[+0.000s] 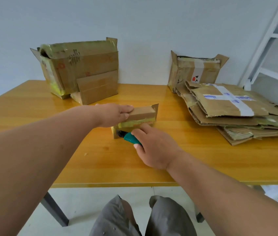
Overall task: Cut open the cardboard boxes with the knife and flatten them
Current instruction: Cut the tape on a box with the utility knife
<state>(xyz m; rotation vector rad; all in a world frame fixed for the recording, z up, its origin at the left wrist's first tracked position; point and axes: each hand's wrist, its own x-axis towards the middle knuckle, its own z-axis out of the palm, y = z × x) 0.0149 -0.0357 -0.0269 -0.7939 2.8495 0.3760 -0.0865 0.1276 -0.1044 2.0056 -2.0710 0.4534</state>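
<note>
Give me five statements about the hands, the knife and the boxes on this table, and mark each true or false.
1. The left hand presses on top of the small box. True.
2. The right hand holds a knife with a red handle. False: the handle is green.
3. The knife's front end is against the near face of the small box. True.
4. The flattened cardboard pile lies on the table's left side. False: it lies on the right.
5. The large box at the back left is already flattened. False: it stands upright, with a smaller box leaning in front of it.
</note>
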